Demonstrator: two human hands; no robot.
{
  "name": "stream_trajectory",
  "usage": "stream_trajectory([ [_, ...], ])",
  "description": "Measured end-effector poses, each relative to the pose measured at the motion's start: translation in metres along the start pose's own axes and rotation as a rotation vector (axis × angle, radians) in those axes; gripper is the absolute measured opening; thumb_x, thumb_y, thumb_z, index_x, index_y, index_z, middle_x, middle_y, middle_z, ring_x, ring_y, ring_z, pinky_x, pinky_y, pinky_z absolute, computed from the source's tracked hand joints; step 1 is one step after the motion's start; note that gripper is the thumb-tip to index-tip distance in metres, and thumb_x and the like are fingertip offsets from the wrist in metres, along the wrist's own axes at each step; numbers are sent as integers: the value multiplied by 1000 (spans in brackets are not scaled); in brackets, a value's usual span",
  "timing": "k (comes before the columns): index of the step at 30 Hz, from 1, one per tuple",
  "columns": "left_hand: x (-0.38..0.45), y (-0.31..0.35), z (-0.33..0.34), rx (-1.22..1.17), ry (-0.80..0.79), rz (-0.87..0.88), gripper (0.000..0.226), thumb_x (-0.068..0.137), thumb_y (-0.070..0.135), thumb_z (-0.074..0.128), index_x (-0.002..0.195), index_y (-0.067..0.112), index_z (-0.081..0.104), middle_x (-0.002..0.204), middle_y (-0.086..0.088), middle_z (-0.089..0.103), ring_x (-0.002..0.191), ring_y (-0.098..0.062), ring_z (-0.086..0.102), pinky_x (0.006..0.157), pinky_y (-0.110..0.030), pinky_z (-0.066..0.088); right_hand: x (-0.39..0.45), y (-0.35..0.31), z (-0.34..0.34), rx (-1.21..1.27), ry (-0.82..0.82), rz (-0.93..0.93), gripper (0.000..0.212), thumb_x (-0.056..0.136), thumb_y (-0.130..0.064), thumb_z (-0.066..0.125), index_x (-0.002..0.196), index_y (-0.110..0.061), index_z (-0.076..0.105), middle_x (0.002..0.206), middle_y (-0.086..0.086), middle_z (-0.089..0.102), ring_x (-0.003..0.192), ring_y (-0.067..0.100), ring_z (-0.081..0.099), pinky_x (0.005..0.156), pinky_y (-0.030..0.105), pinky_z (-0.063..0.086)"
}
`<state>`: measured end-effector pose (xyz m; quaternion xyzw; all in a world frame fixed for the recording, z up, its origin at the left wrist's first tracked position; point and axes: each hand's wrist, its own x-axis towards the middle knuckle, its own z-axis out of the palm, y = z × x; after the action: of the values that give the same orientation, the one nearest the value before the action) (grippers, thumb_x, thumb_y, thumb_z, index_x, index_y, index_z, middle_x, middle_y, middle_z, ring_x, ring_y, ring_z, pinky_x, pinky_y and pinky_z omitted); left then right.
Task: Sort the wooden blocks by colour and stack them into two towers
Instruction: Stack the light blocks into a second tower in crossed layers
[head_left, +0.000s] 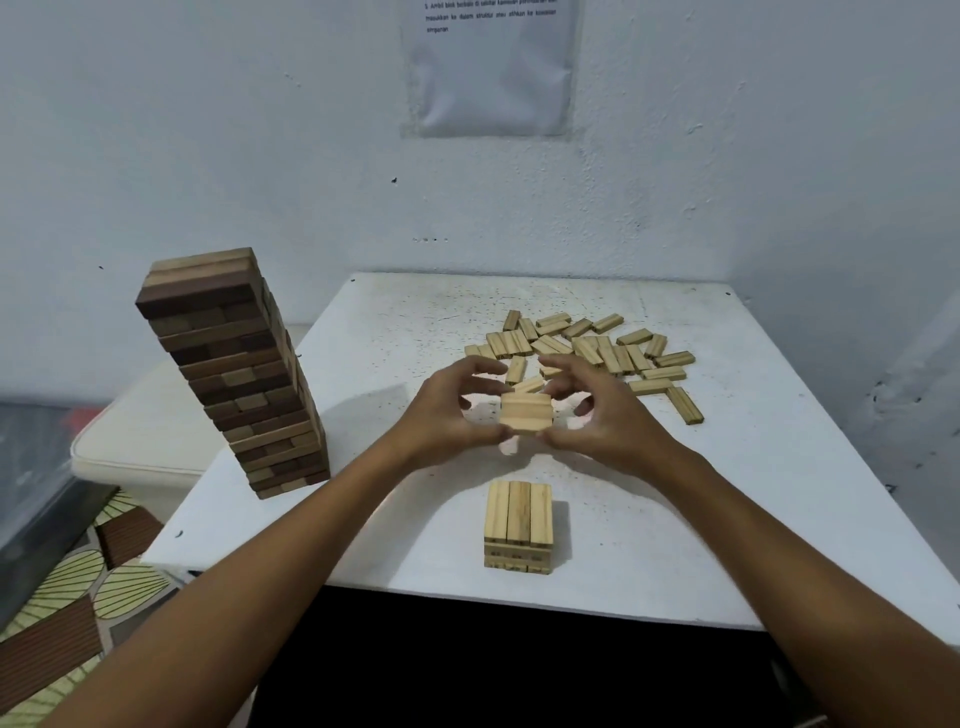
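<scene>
- Head view shows the dark tower (234, 374) standing tall at the left edge of the desk (753, 493), so I judge that colour nearly done.
- The light tower (518, 527) is only a few layers high; many loose light blocks (587, 348) lie behind it.
- The left hand (447, 415) and the right hand (597, 415), each grip curled, together hold a row of light blocks (524, 412) above the desk, between pile and tower.

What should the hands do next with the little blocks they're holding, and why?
Probably bring the held light blocks toward the person and set them crosswise on the short light tower. The left hand and right hand grip them together above the table, that tower's top layer runs front to back, and the dark tower already stands tall.
</scene>
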<state>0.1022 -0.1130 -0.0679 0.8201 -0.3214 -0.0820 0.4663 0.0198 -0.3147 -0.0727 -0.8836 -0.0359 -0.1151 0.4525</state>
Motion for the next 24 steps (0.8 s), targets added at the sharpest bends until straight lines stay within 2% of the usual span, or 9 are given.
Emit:
stream_trajectory([
  [4, -17, 17, -11, -117, 24, 35, 59, 57, 30, 82, 111, 25, 59, 107, 5, 72, 109, -8, 63, 87, -34, 48, -15, -21, -4, 85, 47, -21, 72, 68, -16, 85, 128, -37, 50, 104, -9, 64, 105, 6, 58, 82, 27, 46],
  [6, -32, 21, -11, -143, 24, 41, 60, 56, 34, 81, 111, 26, 59, 106, 6, 73, 109, -8, 63, 89, -33, 47, -28, -27, -1, 116, 55, -31, 71, 67, -22, 83, 128, -36, 50, 105, -9, 64, 107, 7, 58, 83, 27, 47],
  [9, -54, 23, -6, -167, 40, 39, 61, 56, 34, 80, 112, 27, 58, 105, 7, 73, 110, -8, 63, 93, -31, 45, -47, -30, 8, 121, 57, -43, 72, 69, -18, 84, 129, -36, 49, 108, -9, 63, 108, 8, 57, 84, 29, 49],
  [14, -82, 14, 6, -183, 67, 47, 58, 59, 32, 79, 113, 33, 57, 107, 6, 71, 112, -13, 62, 101, -40, 43, -68, -30, 23, 107, 58, -48, 72, 70, -18, 84, 126, -41, 45, 107, -13, 61, 106, 6, 55, 84, 27, 50],
  [18, -93, 13, 11, -194, 71, 46, 59, 59, 37, 80, 114, 34, 57, 107, 9, 71, 112, -13, 61, 100, -38, 43, -79, -30, 28, 128, 43, -38, 74, 66, -29, 78, 132, -33, 45, 106, -15, 60, 107, 7, 54, 82, 21, 48],
  [24, -98, 11, 15, -183, 67, 54, 60, 60, 36, 79, 116, 32, 57, 108, 9, 70, 111, -11, 61, 99, -36, 43, -86, -29, 32, 119, 45, -20, 73, 66, -28, 78, 129, -38, 45, 108, -16, 60, 109, 6, 54, 84, 23, 48],
])
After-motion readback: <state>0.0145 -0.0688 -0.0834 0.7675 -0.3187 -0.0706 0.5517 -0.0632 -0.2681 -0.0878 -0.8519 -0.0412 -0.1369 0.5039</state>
